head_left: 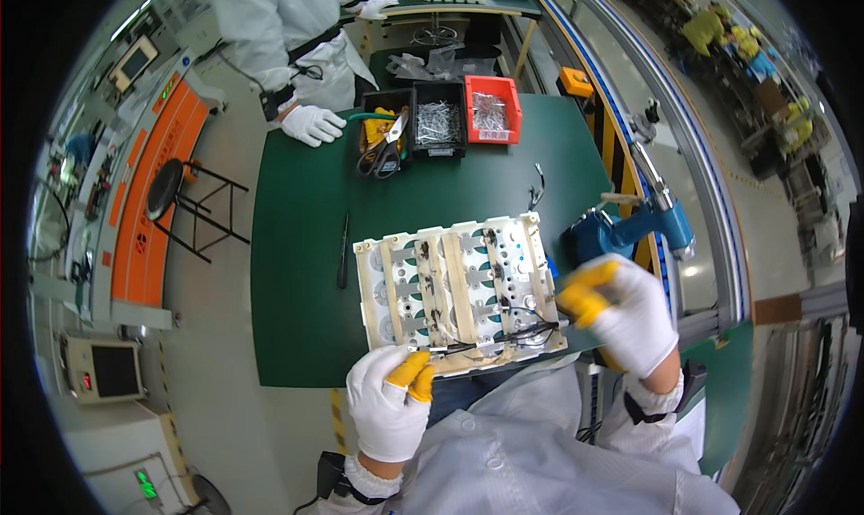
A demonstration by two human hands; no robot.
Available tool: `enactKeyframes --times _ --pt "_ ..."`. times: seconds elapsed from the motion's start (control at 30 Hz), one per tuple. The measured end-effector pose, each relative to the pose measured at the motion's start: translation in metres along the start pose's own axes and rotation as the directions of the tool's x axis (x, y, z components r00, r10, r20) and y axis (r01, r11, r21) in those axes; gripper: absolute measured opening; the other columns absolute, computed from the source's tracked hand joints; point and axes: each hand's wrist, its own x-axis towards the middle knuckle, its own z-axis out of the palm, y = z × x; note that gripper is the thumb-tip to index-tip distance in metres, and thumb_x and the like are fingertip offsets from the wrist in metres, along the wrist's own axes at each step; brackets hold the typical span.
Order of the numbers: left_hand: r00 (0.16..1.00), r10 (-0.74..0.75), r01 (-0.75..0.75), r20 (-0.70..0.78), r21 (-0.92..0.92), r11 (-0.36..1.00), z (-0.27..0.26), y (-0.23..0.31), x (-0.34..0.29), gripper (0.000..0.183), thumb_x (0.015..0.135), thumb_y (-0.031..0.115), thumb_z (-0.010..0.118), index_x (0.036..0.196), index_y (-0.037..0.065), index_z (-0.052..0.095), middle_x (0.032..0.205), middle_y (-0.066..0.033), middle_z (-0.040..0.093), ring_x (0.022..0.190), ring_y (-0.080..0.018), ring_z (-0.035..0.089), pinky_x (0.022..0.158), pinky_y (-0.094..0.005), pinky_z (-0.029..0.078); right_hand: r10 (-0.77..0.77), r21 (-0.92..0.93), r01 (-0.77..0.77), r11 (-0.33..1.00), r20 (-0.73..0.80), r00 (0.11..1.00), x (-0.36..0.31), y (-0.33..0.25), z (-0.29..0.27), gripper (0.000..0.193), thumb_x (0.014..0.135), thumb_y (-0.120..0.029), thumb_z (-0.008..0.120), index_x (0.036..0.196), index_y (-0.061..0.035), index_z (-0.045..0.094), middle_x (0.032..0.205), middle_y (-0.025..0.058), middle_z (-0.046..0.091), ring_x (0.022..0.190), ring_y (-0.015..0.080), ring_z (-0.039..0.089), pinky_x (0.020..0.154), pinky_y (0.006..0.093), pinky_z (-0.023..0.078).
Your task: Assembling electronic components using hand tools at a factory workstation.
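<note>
A cream-framed battery module with metal plates and beige strips lies on the green table in front of me. Black wires run along its near edge. My left hand, in a white glove with yellow fingertips, is at the near left corner, its fingers curled together; anything in them is hidden. Beyond the right edge is my right hand, gloved alike and somewhat blurred. Its thumb and fingers bend into a pinch, and I cannot make out what is between them. A blue power screwdriver is just past that hand.
Black-handled scissors lie on a bin beside a black bin of screws and a red bin. A thin dark tool lies left of the module. Across the table stands a co-worker, one gloved hand at the table edge. Conveyor rails run along the right.
</note>
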Motion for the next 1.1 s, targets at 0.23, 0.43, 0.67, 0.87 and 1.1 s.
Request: enactKeyframes --times 0.23,0.43,0.67,0.87,1.1 --pt "0.998 -0.064 0.063 -0.016 -0.071 0.995 0.008 -0.002 -0.008 0.055 0.067 0.027 0.094 0.116 0.014 0.073 0.113 -0.0054 0.066 0.109 -0.0279 0.06 0.098 -0.0429 0.045 -0.038 -0.483 -0.168 0.859 -0.387 0.921 0.061 0.149 -0.078 0.056 0.095 -0.036 0.076 0.131 0.004 0.06 0.116 0.0169 0.073 0.107 0.0281 0.07 0.091 0.037 0.054" --pt "0.976 -0.135 0.105 -0.168 -0.177 0.978 0.016 -0.009 -0.026 0.057 0.067 0.024 0.095 0.117 0.014 0.07 0.109 -0.0041 0.066 0.106 -0.0278 0.061 0.097 -0.0424 0.046 -0.465 0.381 0.447 0.809 -0.049 0.884 0.131 0.115 -0.071 0.032 0.107 -0.026 0.055 0.121 0.0012 0.064 0.122 0.0144 0.068 0.114 0.0248 0.063 0.1 0.0402 0.051" --pt "0.961 -0.141 0.079 -0.236 -0.254 0.964 0.02 -0.008 -0.028 0.053 0.065 0.023 0.096 0.11 0.015 0.07 0.112 -0.0045 0.066 0.107 -0.0287 0.063 0.098 -0.042 0.05 -0.343 -0.44 0.855 0.273 0.786 0.514 0.047 -0.074 -0.02 0.031 0.083 -0.012 0.069 0.114 -0.008 0.07 0.097 0.0112 0.074 0.082 0.0255 0.071 0.07 0.0358 0.059" --pt "0.966 -0.172 0.116 -0.192 -0.273 0.955 0.022 -0.01 -0.029 0.054 0.066 0.023 0.096 0.114 0.016 0.072 0.116 -0.0026 0.062 0.114 -0.0266 0.057 0.1 -0.0403 0.048 0.1 -0.522 0.633 0.572 0.81 0.577 0.007 -0.136 0.033 0.022 0.081 -0.032 0.075 0.088 -0.0105 0.076 0.079 0.0075 0.075 0.063 0.0251 0.069 0.063 0.0356 0.059" --pt "0.958 -0.228 0.167 -0.177 -0.303 0.938 0.025 -0.01 -0.036 0.057 0.066 0.021 0.096 0.116 0.013 0.071 0.12 -0.0056 0.057 0.118 -0.0277 0.053 0.102 -0.0401 0.046 0.112 -0.577 0.616 0.536 0.772 0.625 0.009 -0.131 0.052 0.033 0.085 -0.042 0.071 0.087 -0.0087 0.075 0.077 0.0127 0.073 0.066 0.0321 0.067 0.067 0.0377 0.059"
